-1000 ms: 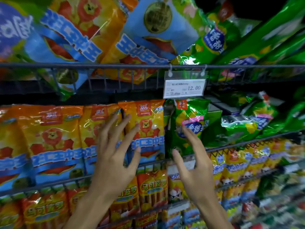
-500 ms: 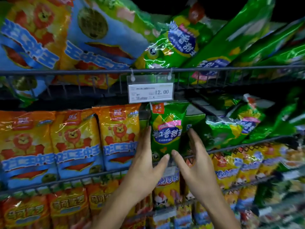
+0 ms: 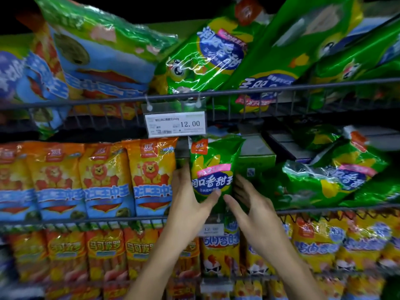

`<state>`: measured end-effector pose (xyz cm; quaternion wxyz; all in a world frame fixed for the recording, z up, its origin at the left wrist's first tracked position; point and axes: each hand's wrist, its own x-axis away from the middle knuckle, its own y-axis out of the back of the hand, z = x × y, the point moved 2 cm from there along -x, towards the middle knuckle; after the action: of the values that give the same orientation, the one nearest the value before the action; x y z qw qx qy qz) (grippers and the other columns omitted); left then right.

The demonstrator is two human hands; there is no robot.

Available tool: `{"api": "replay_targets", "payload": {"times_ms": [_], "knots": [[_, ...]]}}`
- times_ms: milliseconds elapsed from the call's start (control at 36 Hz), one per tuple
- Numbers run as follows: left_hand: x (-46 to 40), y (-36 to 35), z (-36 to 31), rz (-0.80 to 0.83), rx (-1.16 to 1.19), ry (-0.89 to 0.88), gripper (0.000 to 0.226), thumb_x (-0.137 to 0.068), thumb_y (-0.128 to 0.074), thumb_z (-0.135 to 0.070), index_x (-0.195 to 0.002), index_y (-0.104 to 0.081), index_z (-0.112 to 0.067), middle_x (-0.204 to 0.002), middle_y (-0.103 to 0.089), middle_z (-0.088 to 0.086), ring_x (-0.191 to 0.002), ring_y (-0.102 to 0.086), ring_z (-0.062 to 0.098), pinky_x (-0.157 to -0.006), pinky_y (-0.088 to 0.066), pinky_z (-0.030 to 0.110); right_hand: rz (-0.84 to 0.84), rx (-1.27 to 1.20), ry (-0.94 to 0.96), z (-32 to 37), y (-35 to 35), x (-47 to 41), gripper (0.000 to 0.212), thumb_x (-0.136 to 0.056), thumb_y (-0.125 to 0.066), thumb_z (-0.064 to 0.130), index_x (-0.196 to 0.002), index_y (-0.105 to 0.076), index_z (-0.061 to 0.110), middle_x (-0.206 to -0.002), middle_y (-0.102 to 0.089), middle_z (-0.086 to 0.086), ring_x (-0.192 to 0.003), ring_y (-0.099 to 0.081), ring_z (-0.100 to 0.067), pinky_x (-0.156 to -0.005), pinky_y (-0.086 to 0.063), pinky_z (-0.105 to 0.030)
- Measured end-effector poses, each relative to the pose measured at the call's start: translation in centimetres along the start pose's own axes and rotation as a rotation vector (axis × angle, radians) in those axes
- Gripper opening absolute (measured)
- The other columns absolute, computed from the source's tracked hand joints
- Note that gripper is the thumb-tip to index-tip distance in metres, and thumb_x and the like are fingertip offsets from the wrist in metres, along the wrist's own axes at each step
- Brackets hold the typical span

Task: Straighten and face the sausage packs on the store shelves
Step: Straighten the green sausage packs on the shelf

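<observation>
An upright green sausage pack (image 3: 213, 167) with a blue label stands on the middle wire shelf, just right of a row of orange and blue lion packs (image 3: 151, 178). My left hand (image 3: 188, 204) holds it: the fingers lie along its left edge and the thumb presses on its lower front. My right hand (image 3: 253, 211) is at the pack's lower right side, fingers straight and spread, thumb pointing toward the pack. Whether it touches the pack is unclear. More green packs (image 3: 337, 180) lie tilted and flat further right on the same shelf.
A price tag (image 3: 175, 124) reading 12.00 hangs from the upper shelf rail, just above the held pack. Big green and blue packs (image 3: 207, 57) lean on the top shelf. Orange packs (image 3: 104, 254) fill the shelf below. A box (image 3: 255, 163) sits behind the held pack.
Both hands have moved right, from in front of the lion packs to the green pack. My left hand has taken hold of it, and the view has shifted right with them.
</observation>
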<state>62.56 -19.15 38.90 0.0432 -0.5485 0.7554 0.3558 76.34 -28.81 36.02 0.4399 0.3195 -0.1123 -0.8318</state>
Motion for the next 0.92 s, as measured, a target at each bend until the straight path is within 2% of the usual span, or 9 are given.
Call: {"api": "replay_targets", "payload": {"times_ms": [167,333,417,528,583,639,750,861,917], "knots": [[0.4,1.0,0.0,0.001,0.071,-0.033,0.08,-0.084,-0.081,-0.038,-0.146,-0.031,-0.03,-0.144,-0.041,-0.005,-0.137,-0.044,0.013,-0.112,-0.043,0.037,-0.017,-0.142,0.014,0.1,0.3,0.0,0.045,-0.097,-0.061,0.033,-0.126,-0.037,0.059,-0.121,-0.051,0.049,-0.12,-0.049,0.021,-0.096,-0.042,-0.004],[0.8,2.2,0.5,0.161,0.228,-0.053,0.073,-0.084,-0.082,-0.029,-0.128,-0.027,-0.047,-0.125,-0.061,-0.023,-0.115,-0.061,-0.007,-0.096,-0.051,0.02,0.054,-0.206,-0.015,-0.4,0.3,0.3,0.052,-0.087,-0.063,0.054,-0.127,-0.032,0.063,-0.134,-0.045,0.039,-0.126,-0.046,0.018,-0.105,-0.042,-0.012],[0.0,3.0,1.0,0.156,0.258,-0.057,0.08,-0.074,-0.089,-0.035,-0.121,-0.03,-0.063,-0.122,-0.063,-0.029,-0.117,-0.063,-0.002,-0.098,-0.053,0.027,0.129,-0.175,-0.023,-0.8,-0.3,-0.1,0.074,-0.083,-0.06,0.075,-0.147,-0.03,0.054,-0.147,-0.043,0.033,-0.136,-0.042,0.01,-0.112,-0.04,-0.024],[-0.9,3.0,1.2,0.109,0.307,-0.084,0.08,-0.065,-0.095,-0.018,-0.126,-0.049,-0.041,-0.121,-0.07,-0.018,-0.115,-0.067,0.003,-0.098,-0.056,0.03,0.16,-0.105,-0.038,-1.1,-1.1,-1.1,0.089,-0.082,-0.055,0.085,-0.155,-0.031,0.041,-0.155,-0.043,0.02,-0.145,-0.038,-0.002,-0.116,-0.04,-0.041],[-1.0,3.0,1.3,0.066,0.338,-0.087,0.075,-0.064,-0.095,-0.02,-0.124,-0.054,-0.037,-0.118,-0.07,-0.02,-0.111,-0.067,0.001,-0.093,-0.056,0.022,0.146,-0.152,-0.029,-0.8,-1.1,-1.5,0.07,-0.087,-0.059,0.075,-0.147,-0.037,0.046,-0.144,-0.043,0.036,-0.134,-0.036,0.018,-0.113,-0.037,-0.017],[-1.0,2.9,1.4,0.027,0.377,-0.075,0.071,-0.065,-0.095,-0.021,-0.124,-0.057,-0.033,-0.117,-0.072,-0.017,-0.109,-0.069,0.002,-0.089,-0.056,0.019,0.117,-0.189,-0.055,0.4,-0.9,-1.7,0.056,-0.089,-0.059,0.059,-0.136,-0.032,0.048,-0.126,-0.033,0.048,-0.113,-0.034,0.032,-0.091,-0.029,0.007],[-1.4,3.0,1.5,0.072,0.455,-0.044,0.067,-0.073,-0.091,-0.026,-0.13,-0.057,-0.025,-0.121,-0.073,-0.007,-0.112,-0.07,0.011,-0.093,-0.058,0.031,0.066,-0.201,-0.044,1.2,-1.4,-2.4,0.036,-0.095,-0.059,0.046,-0.123,-0.039,0.055,-0.121,-0.04,0.044,-0.103,-0.039,0.037,-0.084,-0.032,0.007],[-1.8,3.6,1.9,0.192,0.498,-0.034,0.071,-0.084,-0.076,-0.022,-0.146,-0.043,-0.019,-0.124,-0.072,-0.004,-0.117,-0.068,0.014,-0.096,-0.057,0.03,-0.005,-0.221,-0.034,1.2,-2.1,-2.4,0.049,-0.092,-0.057,0.054,-0.138,-0.048,0.036,-0.131,-0.057,0.026,-0.118,-0.05,0.019,-0.1,-0.044,-0.011],[-1.6,3.6,2.2,0.196,0.489,-0.039,0.071,-0.087,-0.073,-0.023,-0.149,-0.041,-0.022,-0.129,-0.07,-0.003,-0.121,-0.066,0.013,-0.1,-0.055,0.037,0.011,-0.21,-0.033,1.1,-2.2,-2.4,0.034,-0.096,-0.056,0.047,-0.128,-0.046,0.045,-0.125,-0.056,0.031,-0.111,-0.05,0.024,-0.091,-0.042,-0.003]]}}
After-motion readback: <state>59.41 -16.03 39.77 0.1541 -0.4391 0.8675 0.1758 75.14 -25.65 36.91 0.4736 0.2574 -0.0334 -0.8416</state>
